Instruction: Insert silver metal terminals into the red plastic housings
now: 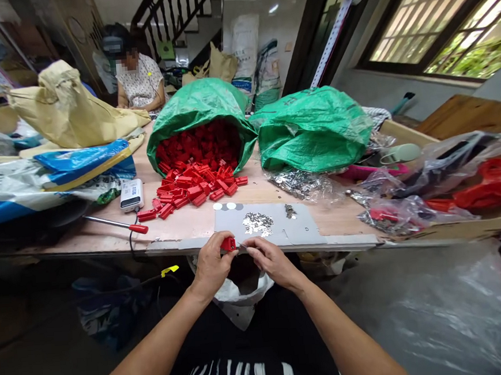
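Red piece (228, 245) | held: left grip (211, 265) | right grip (272, 260): just beside

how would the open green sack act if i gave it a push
The open green sack would probably flex, since its skin is creased. It may feel heavy, given the many red parts inside. A push could spill more, as its mouth gapes and some already lie outside.

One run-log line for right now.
left hand: holds red part; right hand: pinches thin piece beside it; silvery pieces: on grey sheet
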A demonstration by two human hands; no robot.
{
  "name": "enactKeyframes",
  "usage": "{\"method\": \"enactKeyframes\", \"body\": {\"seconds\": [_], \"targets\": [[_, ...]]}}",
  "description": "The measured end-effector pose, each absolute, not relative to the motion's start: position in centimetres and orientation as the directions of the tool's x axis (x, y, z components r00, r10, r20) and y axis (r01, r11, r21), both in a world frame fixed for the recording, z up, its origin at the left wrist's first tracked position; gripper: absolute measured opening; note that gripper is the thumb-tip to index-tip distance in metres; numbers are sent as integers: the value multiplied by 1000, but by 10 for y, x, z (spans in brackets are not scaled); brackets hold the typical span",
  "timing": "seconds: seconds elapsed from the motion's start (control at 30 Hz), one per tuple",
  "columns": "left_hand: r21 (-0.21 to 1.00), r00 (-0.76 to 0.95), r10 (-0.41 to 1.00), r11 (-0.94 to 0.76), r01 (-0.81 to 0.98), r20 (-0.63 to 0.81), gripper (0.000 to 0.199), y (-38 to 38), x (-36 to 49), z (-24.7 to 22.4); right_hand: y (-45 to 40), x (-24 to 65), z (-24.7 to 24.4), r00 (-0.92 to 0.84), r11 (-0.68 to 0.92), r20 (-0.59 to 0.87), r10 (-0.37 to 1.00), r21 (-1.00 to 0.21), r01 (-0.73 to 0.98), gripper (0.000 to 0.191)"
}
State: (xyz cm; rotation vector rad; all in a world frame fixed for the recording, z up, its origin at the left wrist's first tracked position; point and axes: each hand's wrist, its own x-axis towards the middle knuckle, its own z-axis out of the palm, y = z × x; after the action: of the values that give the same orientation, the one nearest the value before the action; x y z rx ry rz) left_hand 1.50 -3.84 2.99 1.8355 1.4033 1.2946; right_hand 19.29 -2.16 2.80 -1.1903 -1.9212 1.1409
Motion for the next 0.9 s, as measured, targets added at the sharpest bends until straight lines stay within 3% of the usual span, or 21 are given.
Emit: {"method": "enactKeyframes", "body": {"seconds": [0.1, 0.2, 0.3, 0.37, 0.5, 0.57, 0.8, 0.9], "targets": [[912, -59, 951, -273, 306, 305, 24, -52, 19, 38, -35, 200, 27, -402, 106, -19, 916, -952, 287, 23], [990, -84, 996, -51, -130, 40, 19, -59, 22, 45, -46, 200, 32, -427, 110, 14, 904, -974, 200, 28], [797, 102, 978, 208, -567, -182, 15, -64, 23, 52, -55, 197, 43, -470, 154, 55, 881, -972, 177, 42], [646, 213, 947, 320, -693, -242, 17, -68, 22, 55, -59, 194, 51, -500, 205, 69, 863, -953, 222, 48], [501, 254, 911, 393, -771, -324, 4, -73, 19, 59, -64, 192, 64, -530, 291, 92, 843, -907, 306, 43], [464, 268, 899, 412, -784, -345, 8, -75, 19, 60, -66, 192, 67, -538, 313, 102, 837, -896, 316, 43], [423, 327, 869, 472, -774, -371, 14, -81, 22, 66, -67, 193, 74, -476, 445, 258, 841, -830, 337, 33], [411, 337, 855, 491, -768, -393, 17, -85, 22, 72, -70, 195, 76, -518, 427, 216, 828, -841, 332, 36]]}}
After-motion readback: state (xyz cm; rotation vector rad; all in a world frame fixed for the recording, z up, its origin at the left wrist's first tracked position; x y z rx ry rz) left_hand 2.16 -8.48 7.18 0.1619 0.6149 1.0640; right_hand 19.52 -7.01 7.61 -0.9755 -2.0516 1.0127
